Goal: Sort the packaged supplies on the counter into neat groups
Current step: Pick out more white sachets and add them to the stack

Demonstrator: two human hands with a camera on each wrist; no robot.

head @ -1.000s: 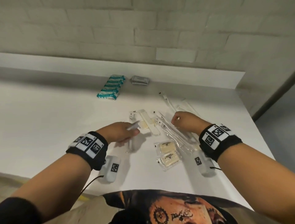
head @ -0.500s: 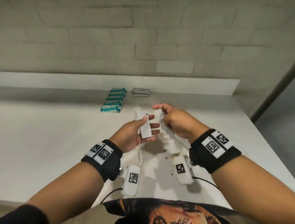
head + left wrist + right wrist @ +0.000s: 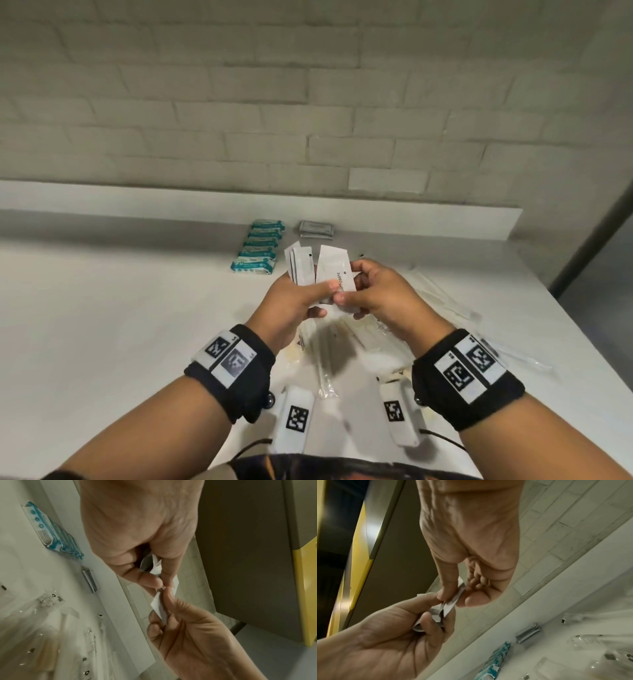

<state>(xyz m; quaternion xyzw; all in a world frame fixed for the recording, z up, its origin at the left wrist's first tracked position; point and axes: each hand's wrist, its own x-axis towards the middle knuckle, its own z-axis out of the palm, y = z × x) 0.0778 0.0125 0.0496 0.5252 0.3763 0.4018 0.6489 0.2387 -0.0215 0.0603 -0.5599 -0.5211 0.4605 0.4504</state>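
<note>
Both hands are raised above the white counter (image 3: 120,308), close together. My left hand (image 3: 310,299) grips a small fan of white sachets (image 3: 298,270) between thumb and fingers. My right hand (image 3: 354,294) pinches a further white toothpaste sachet (image 3: 334,274) right beside that fan, and the left thumb lies on its lower edge. In the left wrist view the left hand (image 3: 159,582) pinches the sachets (image 3: 157,570) and the right hand's fingers (image 3: 169,599) meet them from below. The right wrist view shows the right hand (image 3: 452,599) pinching the sachet (image 3: 453,601).
A row of teal packets (image 3: 258,248) lies at the back of the counter, with a stack of grey packets (image 3: 317,229) to its right. Clear-wrapped items (image 3: 325,363) lie under my hands, and long clear-wrapped sticks (image 3: 445,301) lie to the right. The counter's right edge (image 3: 548,318) is close.
Both hands have lifted from the counter with white sachets. The right hand has brought its sachet against the bundle in the left hand. The view has tilted up.
</note>
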